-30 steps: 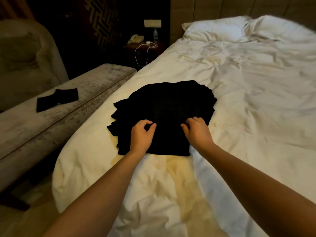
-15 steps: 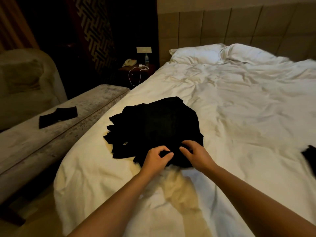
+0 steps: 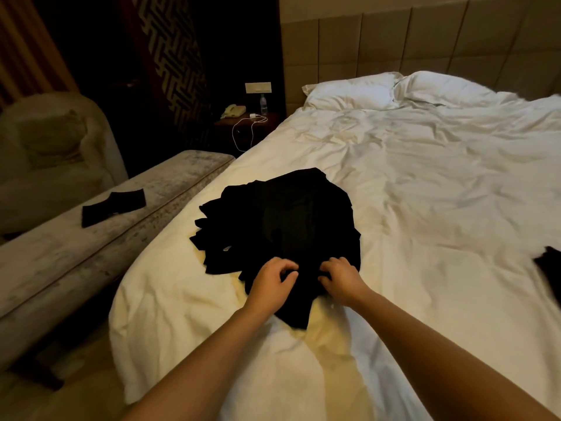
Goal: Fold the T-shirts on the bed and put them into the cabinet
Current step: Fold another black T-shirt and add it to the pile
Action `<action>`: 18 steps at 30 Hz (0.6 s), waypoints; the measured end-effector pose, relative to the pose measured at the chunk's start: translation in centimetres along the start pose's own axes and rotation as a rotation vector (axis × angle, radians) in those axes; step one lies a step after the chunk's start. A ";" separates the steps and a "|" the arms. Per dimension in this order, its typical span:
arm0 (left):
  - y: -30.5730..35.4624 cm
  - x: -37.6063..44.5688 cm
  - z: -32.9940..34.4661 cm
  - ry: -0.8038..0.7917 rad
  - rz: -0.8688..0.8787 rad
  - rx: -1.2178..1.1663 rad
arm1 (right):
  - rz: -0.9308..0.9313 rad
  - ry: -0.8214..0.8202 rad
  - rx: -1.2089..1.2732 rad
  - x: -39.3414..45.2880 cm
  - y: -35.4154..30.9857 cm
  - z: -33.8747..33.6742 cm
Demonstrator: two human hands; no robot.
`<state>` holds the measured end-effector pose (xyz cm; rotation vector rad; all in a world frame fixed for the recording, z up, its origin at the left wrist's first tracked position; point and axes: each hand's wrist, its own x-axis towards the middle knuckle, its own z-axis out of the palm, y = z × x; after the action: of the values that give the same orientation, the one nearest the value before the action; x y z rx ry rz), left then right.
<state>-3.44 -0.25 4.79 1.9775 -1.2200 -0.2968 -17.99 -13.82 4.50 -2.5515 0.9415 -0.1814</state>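
A pile of black T-shirts (image 3: 282, 220) lies on the white bed (image 3: 440, 208), near its left edge. My left hand (image 3: 270, 284) and my right hand (image 3: 340, 278) sit close together at the pile's near edge, each with fingers curled into the black cloth of the top T-shirt. A fold of that cloth hangs toward me between the two hands. Another black garment (image 3: 549, 271) pokes in at the right edge of the bed. A folded black T-shirt (image 3: 113, 206) lies on the bench to the left. No cabinet is in view.
A long grey upholstered bench (image 3: 91, 247) runs along the bed's left side, with a pale armchair (image 3: 51, 147) behind it. A dark nightstand (image 3: 246, 123) holds a phone, a bottle and a white cable. Two pillows (image 3: 394, 91) lie at the padded headboard.
Both hands came closer together and drew the near edge of the top black T-shirt toward me, bunching it. The view tilted up, showing the headboard and a black garment at the right.
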 end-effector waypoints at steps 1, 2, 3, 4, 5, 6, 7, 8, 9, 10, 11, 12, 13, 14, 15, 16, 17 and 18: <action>0.1 0.4 0.1 -0.006 0.029 0.001 | -0.013 0.018 0.112 -0.2 -0.2 -0.3; 0.4 0.7 0.1 -0.024 0.039 -0.017 | -0.032 0.039 0.253 -0.4 -0.5 -0.5; 0.9 1.1 0.1 -0.056 0.038 -0.048 | -0.036 0.051 0.372 -0.8 -0.8 -1.0; 1.5 1.4 -0.1 -0.098 0.025 -0.076 | -0.039 0.078 0.475 -1.0 -1.1 -1.3; 1.9 1.8 -0.3 -0.138 0.026 -0.074 | -0.029 0.103 0.537 -1.3 -1.2 -1.7; 2.3 2.2 -0.6 -0.176 0.054 -0.029 | -0.022 0.130 0.615 -1.4 -1.1 -1.8; 2.4 2.5 -0.9 -0.204 0.096 0.046 | -0.009 0.150 0.672 -1.6 -1.0 -2.1; 2.5 2.7 -1.1 -0.221 0.129 0.105 | -0.015 0.169 0.729 -1.7 -0.8 -2.4; 2.4 2.8 -1.2 -0.227 0.146 0.128 | -0.015 0.177 0.746 -1.9 -0.7 -2.7; 2.4 2.9 -1.3 -0.220 0.148 0.115 | -0.001 0.176 0.752 -1.7 -0.4 -2.6; 2.2 2.9 -1.2 -0.202 0.139 0.071 | 0.006 0.158 0.725 -1.8 -0.3 -2.6; 2.2 2.9 -1.2 -0.175 0.126 0.006 | 0.000 0.133 0.705 -1.5 0.1 -2.3; 2.2 2.9 -1.3 -0.141 0.109 -0.059 | -0.008 0.065 0.675 -1.6 0.2 -2.2; 2.3 2.7 -1.4 -0.109 0.087 -0.112 | -0.013 0.017 0.644 -1.4 0.3 -1.9; 2.2 2.6 -1.5 -0.075 0.068 -0.144 | -0.013 -0.018 0.593 -1.3 0.4 -1.6; 2.2 2.4 -1.6 -0.047 0.053 -0.156 | -0.004 -0.047 0.527 -1.0 0.6 -1.1; 2.2 2.3 -1.8 -0.026 0.046 -0.159 | 0.008 -0.076 0.463 -1.0 0.4 -1.2; 2.1 2.1 -1.9 -0.010 0.038 -0.155 | 0.007 -0.087 0.406 -0.9 0.4 -1.0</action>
<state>-2.72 -1.59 8.00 1.8198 -1.2026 -0.3715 -19.17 -13.84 5.29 -2.1645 0.7883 -0.2320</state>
